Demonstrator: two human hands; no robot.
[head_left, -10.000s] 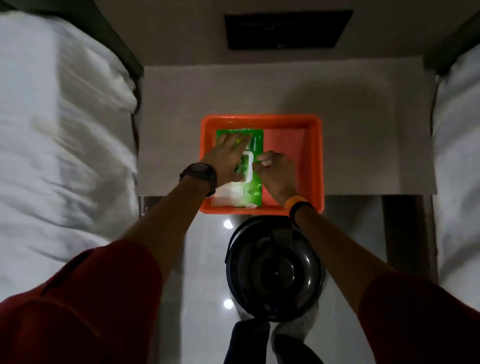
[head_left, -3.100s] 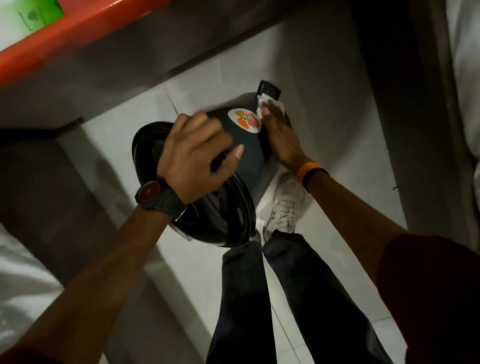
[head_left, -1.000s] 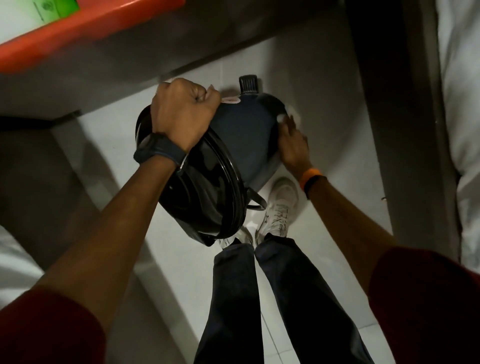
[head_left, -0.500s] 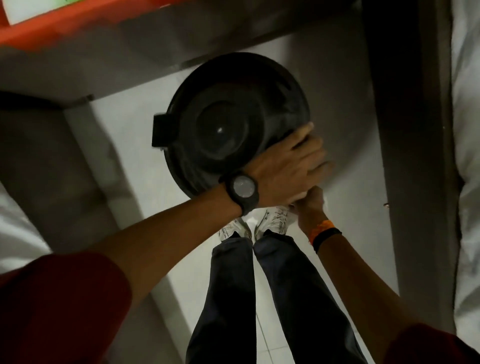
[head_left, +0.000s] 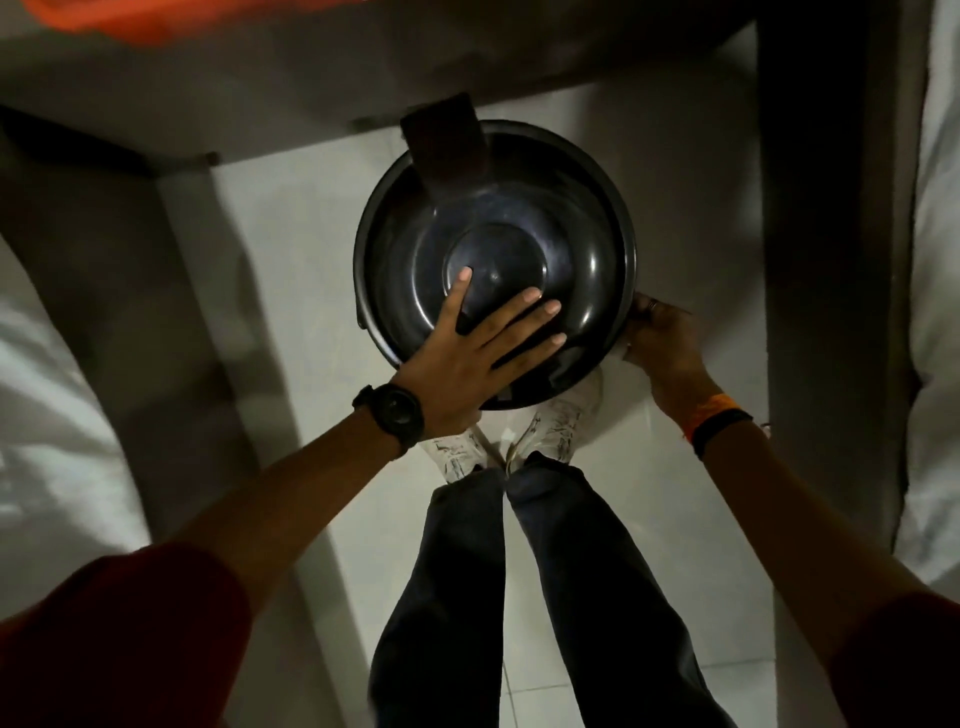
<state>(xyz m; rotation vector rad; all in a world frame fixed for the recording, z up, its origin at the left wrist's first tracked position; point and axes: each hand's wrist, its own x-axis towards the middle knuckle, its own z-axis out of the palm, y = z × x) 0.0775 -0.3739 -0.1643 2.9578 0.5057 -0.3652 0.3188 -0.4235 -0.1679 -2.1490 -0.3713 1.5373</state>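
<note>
On the lid (head_left: 524, 228) of the black bin (head_left: 627, 244): left hand (head_left: 467, 358) lies flat, palm down, fingers (head_left: 524, 314) straight and spread, thumb tip on the lid's raised centre disc. It grips nothing; contact is by pressure only.

Right hand (head_left: 662, 338): against the bin's right wall, just under the rim, with the back of the hand toward the camera. Fingers are bent in toward the wall. Cannot tell whether they pinch anything, because the fingertips are hidden behind the rim.

Bin position: upright on the pale tiled floor (head_left: 291, 260), directly ahead of the person's white shoes (head_left: 558, 421), its near edge overlapping the toes in this view. A dark pedal (head_left: 444, 140) sticks out from the far side.

Wrists: black watch (head_left: 392, 415) on the left, orange and black bands (head_left: 717, 418) on the right. Red sleeves sit at both lower corners, dark trousers (head_left: 519, 597) between them.

Surroundings: the grey table edge (head_left: 311, 78) crosses the top of the view, with a blurred orange tray (head_left: 104, 21) on it at upper left. White bedding lies at far left (head_left: 41, 415) and far right (head_left: 940, 260). Light is low.
</note>
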